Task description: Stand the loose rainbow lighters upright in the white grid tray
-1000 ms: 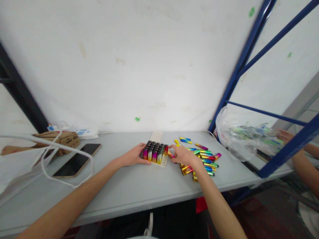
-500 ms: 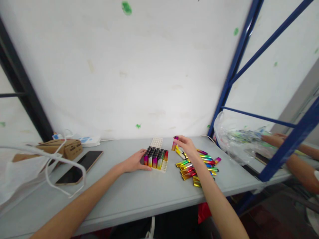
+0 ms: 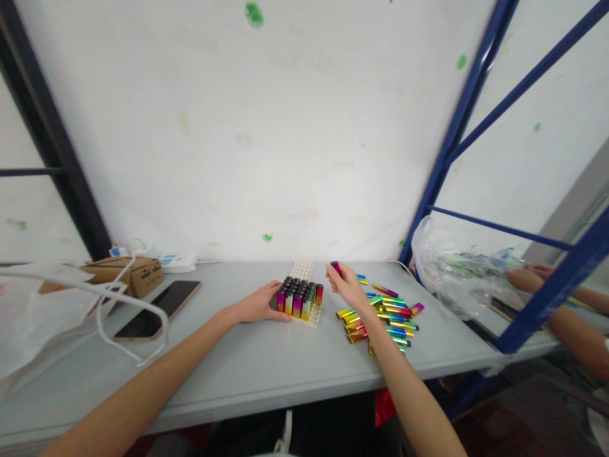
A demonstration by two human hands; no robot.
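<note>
Many shiny lighters [image 3: 297,303] with black tops and purple, yellow and red bodies stand upright, packed together in a white tray [image 3: 313,317] with rows of holes. My left hand [image 3: 264,303] is curved round the left side of this block, its thumb along the front edge. Raised above the table, my right hand [image 3: 346,284] is closed round a single lighter [image 3: 335,267], whose dark purple end sticks up from the fist. Below and to the right of that hand lies a loose pile of metallic lighters [image 3: 397,315], partly covered by my forearm.
On the left are a phone [image 3: 159,310], a cardboard box [image 3: 137,277] and a white cable [image 3: 143,308]. A clear plastic bag [image 3: 440,273] lies beside the blue rack post [image 3: 440,162]. Another person's arms [image 3: 571,311] reach in at the far right.
The lighter in my right hand has turned and sunk deeper into my fingers, which have closed round it. My left hand stays at the block. The view has shifted slightly.
</note>
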